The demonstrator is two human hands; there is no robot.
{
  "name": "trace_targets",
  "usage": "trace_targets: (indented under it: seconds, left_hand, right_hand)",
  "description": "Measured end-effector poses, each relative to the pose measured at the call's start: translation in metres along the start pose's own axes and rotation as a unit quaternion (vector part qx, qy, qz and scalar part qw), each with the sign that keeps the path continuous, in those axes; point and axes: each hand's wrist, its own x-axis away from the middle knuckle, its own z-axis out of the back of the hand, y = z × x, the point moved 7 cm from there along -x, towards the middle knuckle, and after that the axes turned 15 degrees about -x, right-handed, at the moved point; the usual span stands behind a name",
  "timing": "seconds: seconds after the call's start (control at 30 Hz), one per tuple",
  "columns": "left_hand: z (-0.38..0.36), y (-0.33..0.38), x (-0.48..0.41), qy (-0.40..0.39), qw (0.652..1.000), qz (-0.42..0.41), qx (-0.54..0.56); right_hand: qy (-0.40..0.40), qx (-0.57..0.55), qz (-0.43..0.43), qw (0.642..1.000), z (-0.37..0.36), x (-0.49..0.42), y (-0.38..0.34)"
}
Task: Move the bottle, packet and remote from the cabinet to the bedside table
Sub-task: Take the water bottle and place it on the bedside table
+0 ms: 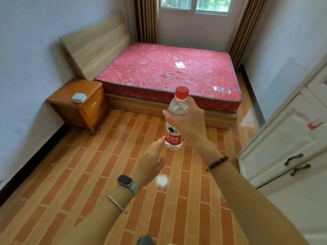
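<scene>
A clear water bottle [175, 119] with a red cap and red label is held upright in mid-air over the tiled floor. My right hand [190, 123] is wrapped around its middle. My left hand [150, 161] is just below and left of it, fingers apart, a fingertip close to the label's lower edge; it holds nothing. The wooden bedside table [67, 92] stands at the left by the wall, ahead of me, with a small white packet [79, 98] on its top. The white cabinet [283, 138] is at the right, doors closed. No remote is visible.
A bed with a bare red mattress [168, 75] fills the far end under the window. Orange brick-pattern floor [88, 174] stretches between me and the bedside table. Striped curtains hang at both sides of the window.
</scene>
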Motion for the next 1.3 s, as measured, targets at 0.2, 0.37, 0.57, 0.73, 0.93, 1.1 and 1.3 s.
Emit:
trace_targets:
  seconds: [0.2, 0.37, 0.57, 0.73, 0.93, 1.1, 1.3]
  left_hand:
    - [0.012, -0.073, -0.007, 0.006, 0.993, 0.118, 0.004]
    - [0.024, -0.141, -0.030, 0.009, 0.991, 0.135, -0.020]
    - [0.035, -0.241, -0.069, 0.012, 0.986, 0.164, -0.023]
    - [0.057, -0.306, -0.104, 0.021, 0.988, 0.151, -0.019]
    - [0.068, -0.380, -0.145, 0.018, 0.984, 0.174, -0.017]
    - [0.071, -0.434, -0.189, 0.026, 0.981, 0.193, -0.021]
    - [0.066, -0.502, -0.257, 0.049, 0.969, 0.239, -0.028]
  right_hand:
    - [-0.082, -0.061, 0.004, 0.995, -0.085, -0.042, 0.014]
    - [-0.113, -0.090, 0.011, 0.989, -0.156, -0.087, 0.023]
    - [-0.137, -0.115, 0.024, 0.984, -0.243, -0.150, 0.029]
    - [-0.142, -0.129, 0.035, 0.981, -0.305, -0.203, 0.027]
    - [-0.155, -0.158, 0.034, 0.975, -0.369, -0.262, 0.035]
    - [-0.175, -0.166, 0.038, 0.970, -0.421, -0.319, 0.056]
    - [-0.216, -0.177, 0.045, 0.959, -0.483, -0.404, 0.087]
